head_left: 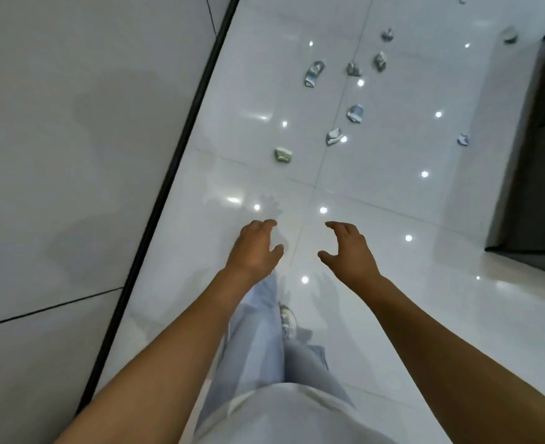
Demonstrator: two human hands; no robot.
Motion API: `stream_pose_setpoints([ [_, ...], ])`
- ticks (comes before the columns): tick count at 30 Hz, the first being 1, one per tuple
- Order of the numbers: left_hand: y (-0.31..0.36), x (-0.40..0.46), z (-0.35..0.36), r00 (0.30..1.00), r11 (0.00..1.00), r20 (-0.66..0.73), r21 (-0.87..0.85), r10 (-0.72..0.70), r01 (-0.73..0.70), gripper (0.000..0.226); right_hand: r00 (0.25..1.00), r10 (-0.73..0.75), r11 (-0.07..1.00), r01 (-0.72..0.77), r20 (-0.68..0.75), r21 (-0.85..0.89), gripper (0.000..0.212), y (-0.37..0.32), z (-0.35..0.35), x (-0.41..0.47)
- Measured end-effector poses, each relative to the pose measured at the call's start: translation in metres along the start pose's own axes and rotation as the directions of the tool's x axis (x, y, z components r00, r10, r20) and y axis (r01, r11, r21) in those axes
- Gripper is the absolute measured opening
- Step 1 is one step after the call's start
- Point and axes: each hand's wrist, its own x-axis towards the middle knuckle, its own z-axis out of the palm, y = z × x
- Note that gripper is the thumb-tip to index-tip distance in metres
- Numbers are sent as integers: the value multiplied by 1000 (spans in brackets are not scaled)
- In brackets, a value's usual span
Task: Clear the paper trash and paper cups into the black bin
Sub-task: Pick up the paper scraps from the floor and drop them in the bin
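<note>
Looking down from the head cam: left hand (255,248) and right hand (348,249) out front over glossy white floor tiles (393,315), both loosely curled, holding nothing, a small gap between them. Crumpled paper bits well ahead, nearest a greenish wad (283,155), then a crushed cup (334,136), another (355,113) and more (314,73) scattered farther off, with bare tile between them and the hands. Hemmed in on the left by a grey wall with black edge trim (168,184) running near to far, dark furniture (540,187) on the right; no black bin in view.
</note>
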Motion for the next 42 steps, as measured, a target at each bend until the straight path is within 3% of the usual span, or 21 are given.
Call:
stream_pose_setpoints([
  [10,53,181,-81,996,997,79,71,28,-33,54,992,116,990,-111,-53,86,62,-27,-89,159],
  [19,84,286,-124,992,996,121,84,-25,15,53,986,161,977,-154,-37,150,62,-35,-140,264],
  [25,99,348,-120,988,995,120,45,-92,87,52,984,177,972,-172,-17,159,63,-10,-162,338],
  [33,111,465,-95,977,975,10,-63,-214,214,50,993,113,992,-114,21,57,63,39,-175,477],
  [42,62,594,-37,985,986,29,8,-169,169,50,993,116,993,-116,27,-8,63,104,-108,614],
])
